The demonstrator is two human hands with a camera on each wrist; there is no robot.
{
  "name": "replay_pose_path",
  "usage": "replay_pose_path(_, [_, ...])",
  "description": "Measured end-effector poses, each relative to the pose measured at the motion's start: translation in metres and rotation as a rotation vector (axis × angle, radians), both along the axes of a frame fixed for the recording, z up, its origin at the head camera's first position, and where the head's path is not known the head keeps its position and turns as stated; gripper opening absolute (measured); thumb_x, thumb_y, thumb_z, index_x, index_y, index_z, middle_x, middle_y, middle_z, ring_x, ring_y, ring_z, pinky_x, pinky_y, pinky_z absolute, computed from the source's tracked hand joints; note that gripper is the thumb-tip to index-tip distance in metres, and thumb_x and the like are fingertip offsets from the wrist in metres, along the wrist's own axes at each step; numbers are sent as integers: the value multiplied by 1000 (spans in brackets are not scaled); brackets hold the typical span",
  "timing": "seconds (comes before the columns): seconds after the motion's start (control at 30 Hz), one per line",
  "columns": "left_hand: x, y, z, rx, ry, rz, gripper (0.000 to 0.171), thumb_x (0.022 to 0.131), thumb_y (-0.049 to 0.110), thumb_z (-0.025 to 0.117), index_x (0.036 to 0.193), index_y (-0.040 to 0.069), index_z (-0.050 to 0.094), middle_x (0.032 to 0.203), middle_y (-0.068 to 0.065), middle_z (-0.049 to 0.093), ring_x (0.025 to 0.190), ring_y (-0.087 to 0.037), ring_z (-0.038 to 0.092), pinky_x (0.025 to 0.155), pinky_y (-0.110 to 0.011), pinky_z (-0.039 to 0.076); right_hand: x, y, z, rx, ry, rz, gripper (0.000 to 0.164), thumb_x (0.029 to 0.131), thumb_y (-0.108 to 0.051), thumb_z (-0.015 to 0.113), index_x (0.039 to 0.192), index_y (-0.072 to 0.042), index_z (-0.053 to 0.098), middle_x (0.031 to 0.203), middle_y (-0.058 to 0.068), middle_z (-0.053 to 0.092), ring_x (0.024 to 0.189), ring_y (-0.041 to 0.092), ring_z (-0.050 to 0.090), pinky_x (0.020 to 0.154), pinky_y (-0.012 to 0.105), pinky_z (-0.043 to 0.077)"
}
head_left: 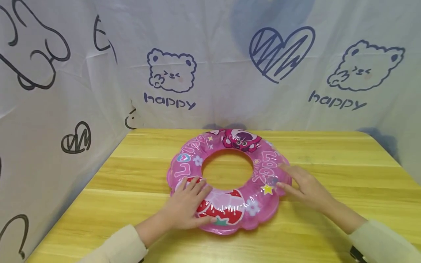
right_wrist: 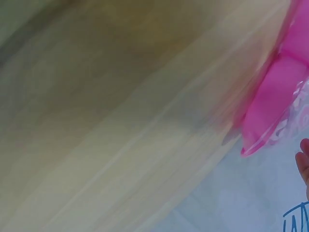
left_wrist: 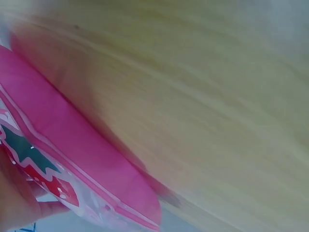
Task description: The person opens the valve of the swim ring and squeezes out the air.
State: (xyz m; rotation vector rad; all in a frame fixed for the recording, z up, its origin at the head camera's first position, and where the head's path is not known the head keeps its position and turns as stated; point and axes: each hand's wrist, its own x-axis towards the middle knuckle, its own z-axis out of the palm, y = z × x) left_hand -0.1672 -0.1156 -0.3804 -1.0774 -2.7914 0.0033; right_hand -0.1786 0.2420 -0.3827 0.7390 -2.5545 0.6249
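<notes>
An inflated pink swim ring [head_left: 227, 182] lies flat on the wooden table, printed with a bear, lettering, flowers and strawberries. Across its front left part rests my left hand [head_left: 187, 204], fingers spread over the strawberry print and thumb near a green star. At the ring's right edge is my right hand [head_left: 306, 186], fingers extended, the tips overlapping the rim in the head view. The left wrist view shows the ring's pink side [left_wrist: 82, 135] and part of the left hand [left_wrist: 19, 203]. In the right wrist view, fingertips [right_wrist: 303, 159] appear beside the ring [right_wrist: 275, 96].
The yellow wood-grain table [head_left: 131, 204] reaches back to a white cloth [head_left: 223, 91] with bear, heart and "happy" drawings. More of this cloth hangs along the left and right sides. Pale sleeves [head_left: 118, 244] cover both forearms.
</notes>
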Motion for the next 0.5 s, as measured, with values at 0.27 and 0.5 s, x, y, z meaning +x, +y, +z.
replay_pose_path(0.27, [6, 9, -2, 7, 25, 22, 84, 81, 73, 41, 137, 10, 44, 140, -17, 45, 132, -38, 39, 108, -59, 26, 3, -15, 6, -114, 79, -53, 25, 86, -13, 63, 107, 2, 62, 83, 2, 60, 75, 8, 52, 63, 26, 51])
replay_pose_path(0.5, [12, 19, 1, 19, 19, 44, 85, 80, 74, 41, 136, 10, 45, 139, -17, 46, 130, -37, 40, 107, -61, 26, 6, -29, 12, -140, 68, -102, 5, 87, -9, 62, 88, -4, 63, 66, -6, 50, 60, 0, 39, 50, 17, 39])
